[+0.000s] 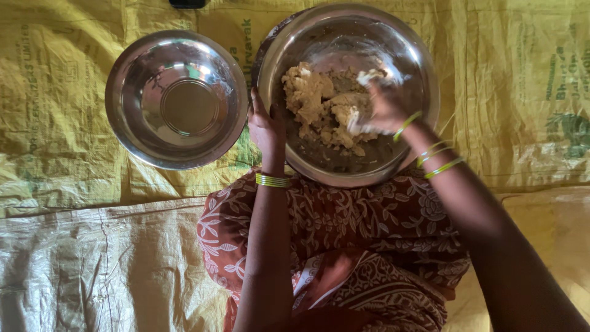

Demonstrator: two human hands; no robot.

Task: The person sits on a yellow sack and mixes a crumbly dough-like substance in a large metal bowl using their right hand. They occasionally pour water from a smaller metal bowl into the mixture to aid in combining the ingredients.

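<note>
Here, right hand (pixel 382 107) in dough (pixel 326 104) (left hand (pixel 265 126) on steel bowl (pixel 424 74)).

The right hand (pixel 382 109) is smeared with dough (pixel 326 104) and partly blurred, so its fingers cannot be told apart, nor whether they close on a lump. The left hand (pixel 265 126) hides a stretch of the bowl's (pixel 424 80) rim, and its fingertips are out of sight. A dark object (pixel 187 3) is cut off by the top edge. Both arms run out of the bottom edge.
</note>
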